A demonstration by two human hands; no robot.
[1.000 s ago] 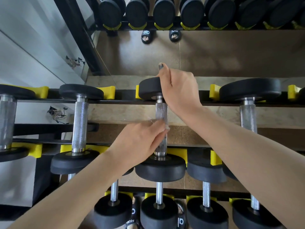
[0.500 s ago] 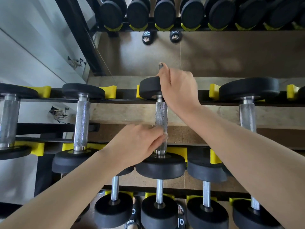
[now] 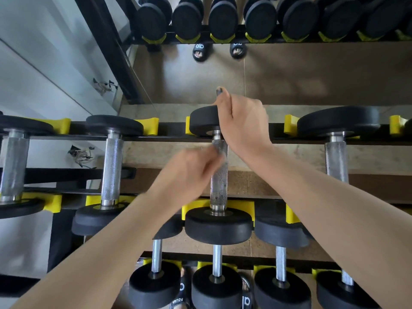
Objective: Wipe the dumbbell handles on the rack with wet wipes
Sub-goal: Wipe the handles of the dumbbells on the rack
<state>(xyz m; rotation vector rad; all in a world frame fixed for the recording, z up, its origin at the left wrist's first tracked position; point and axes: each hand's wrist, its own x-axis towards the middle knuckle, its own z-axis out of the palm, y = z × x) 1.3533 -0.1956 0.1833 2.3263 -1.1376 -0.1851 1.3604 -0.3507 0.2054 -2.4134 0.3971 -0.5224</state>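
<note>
Here, left grip (image 3: 189,172) (blurred, state unclear) beside handle (image 3: 219,172); right grip (image 3: 243,121) clutching far head (image 3: 202,121).

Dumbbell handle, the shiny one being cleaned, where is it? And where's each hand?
Dumbbell handle (image 3: 219,175), head view, knurled middle.
Left hand (image 3: 189,168), head view, blurred back of hand.
Right hand (image 3: 243,123), head view, back of hand.

Dumbbells (image 3: 219,175) lie side by side across the rack (image 3: 278,139), mirror (image 3: 289,74) behind.
</note>
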